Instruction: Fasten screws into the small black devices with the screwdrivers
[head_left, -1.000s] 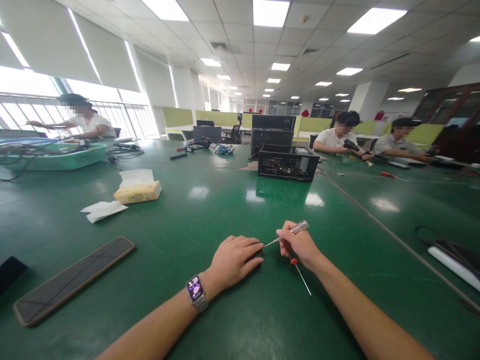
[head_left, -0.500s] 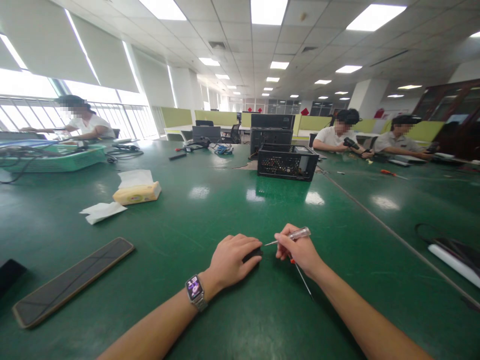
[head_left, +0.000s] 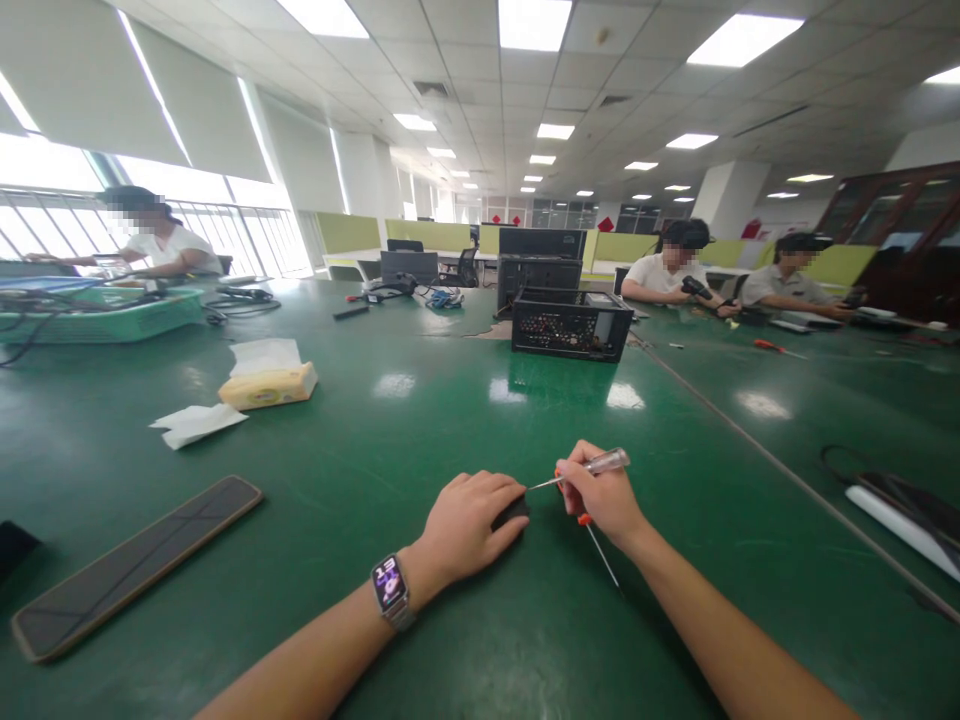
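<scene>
My left hand [head_left: 466,522] lies curled over a small black object [head_left: 511,513] on the green table [head_left: 420,420], pressing it down; most of the object is hidden under my fingers. My right hand [head_left: 600,497] pinches a screwdriver with a clear handle [head_left: 606,462], its thin metal tip pointing left toward the black object. A second tool with a red part [head_left: 584,520] and a thin shaft sticks out below my right hand, lying toward me on the table.
A long dark wrist rest [head_left: 135,565] lies at the left. A tissue pack [head_left: 268,385] and loose tissue [head_left: 196,422] sit further back. A black computer case [head_left: 570,325] stands mid-table. A white cabled device [head_left: 900,515] lies at right. Three other people sit at the far edges.
My right hand has shifted slightly, keeping the screwdriver tip near the black object. My left hand stays on the object. The view drifted a little to the right.
</scene>
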